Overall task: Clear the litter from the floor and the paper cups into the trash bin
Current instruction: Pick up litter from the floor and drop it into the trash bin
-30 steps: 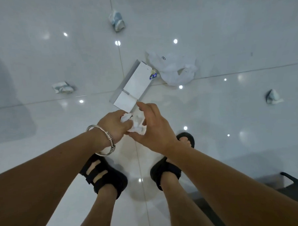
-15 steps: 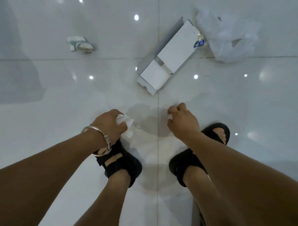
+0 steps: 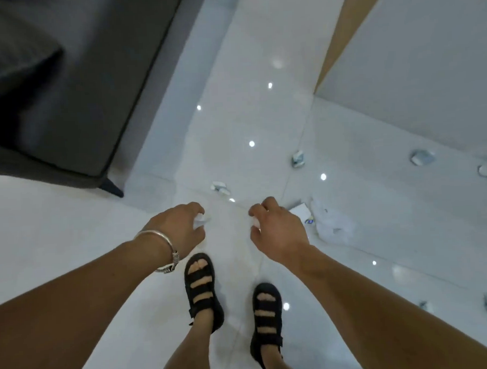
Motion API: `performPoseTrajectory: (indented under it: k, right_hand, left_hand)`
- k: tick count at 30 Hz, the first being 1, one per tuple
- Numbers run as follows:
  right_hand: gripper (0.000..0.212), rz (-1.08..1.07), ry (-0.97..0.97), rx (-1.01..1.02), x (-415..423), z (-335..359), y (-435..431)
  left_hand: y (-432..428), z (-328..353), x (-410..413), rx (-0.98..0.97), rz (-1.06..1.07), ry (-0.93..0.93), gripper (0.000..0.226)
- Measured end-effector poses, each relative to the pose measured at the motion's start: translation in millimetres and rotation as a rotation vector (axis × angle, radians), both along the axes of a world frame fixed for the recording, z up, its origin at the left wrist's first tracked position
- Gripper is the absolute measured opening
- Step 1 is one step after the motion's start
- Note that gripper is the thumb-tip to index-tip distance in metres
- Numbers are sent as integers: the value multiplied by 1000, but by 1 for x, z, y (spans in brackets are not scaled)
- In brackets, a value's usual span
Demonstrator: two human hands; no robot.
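Dark sofa [image 3: 51, 89] at far left; crumpled cups [image 3: 298, 159] strewn across glossy floor [image 3: 232, 73]; left hand [image 3: 180, 229] curled around white paper scrap [image 3: 201, 220]; right hand [image 3: 278, 230] pinching smaller white bit [image 3: 255, 222]

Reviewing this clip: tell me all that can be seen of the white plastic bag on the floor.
The white plastic bag lies crumpled on the glossy tile floor, beyond the right hand. It looks thin, translucent and soft, collapsed in loose folds rather than flat. Its near-left edge meets a white carton, whose corner shows past the hand, with a small blue mark between them. Neither hand touches it. The blur hides any print.
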State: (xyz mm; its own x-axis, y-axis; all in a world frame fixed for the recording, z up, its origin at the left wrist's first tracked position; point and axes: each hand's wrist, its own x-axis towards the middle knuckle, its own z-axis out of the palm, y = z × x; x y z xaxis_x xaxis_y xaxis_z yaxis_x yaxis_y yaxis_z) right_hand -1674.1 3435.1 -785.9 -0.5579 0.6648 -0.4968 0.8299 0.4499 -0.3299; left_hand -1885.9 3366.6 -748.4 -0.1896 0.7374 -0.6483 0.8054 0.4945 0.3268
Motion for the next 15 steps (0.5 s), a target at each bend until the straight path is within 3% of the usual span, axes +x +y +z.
performPoseTrajectory:
  k: [7,15]
  right_hand:
    - [37,349,2,25,-82,168,-20]
    - [39,712,23,61,-162,333,-145]
  left_hand:
    - [-77,157,-42,105,310,114,31]
    - [-259,292,-55,206,691,153,37]
